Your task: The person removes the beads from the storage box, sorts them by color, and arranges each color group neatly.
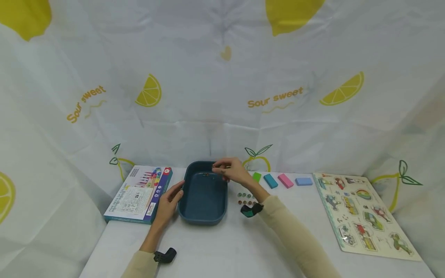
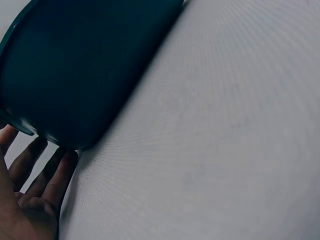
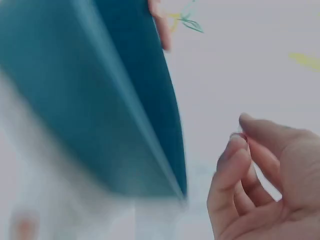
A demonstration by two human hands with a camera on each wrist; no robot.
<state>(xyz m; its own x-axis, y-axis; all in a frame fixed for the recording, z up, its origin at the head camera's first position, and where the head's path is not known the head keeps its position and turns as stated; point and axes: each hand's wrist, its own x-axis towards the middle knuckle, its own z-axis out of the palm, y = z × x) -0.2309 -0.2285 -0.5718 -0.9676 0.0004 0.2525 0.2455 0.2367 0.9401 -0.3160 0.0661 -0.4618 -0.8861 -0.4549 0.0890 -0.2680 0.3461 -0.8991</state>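
A dark blue tray (image 1: 187, 210) stands in the middle of the white table. My left hand (image 1: 169, 200) rests against its left wall with straight fingers (image 2: 30, 170), and the tray's wall (image 2: 85, 65) fills that wrist view. My right hand (image 1: 226, 170) hovers over the tray's far right corner with curled fingers (image 3: 235, 165) drawn together beside the tray's rim (image 3: 150, 125). Whether a piece sits between the fingertips I cannot tell. A few small round pieces (image 1: 206, 174) lie inside the tray at its far end. Several more small round pieces (image 1: 246, 199) lie on the table just right of the tray.
Left of the tray lies a printed box (image 1: 140, 193). Green (image 1: 256, 177), teal (image 1: 270, 180), pink (image 1: 286, 180) and blue (image 1: 304, 181) blocks lie in a row at the back right. A picture puzzle board (image 1: 361, 214) lies far right. A lemon-print cloth backs the table.
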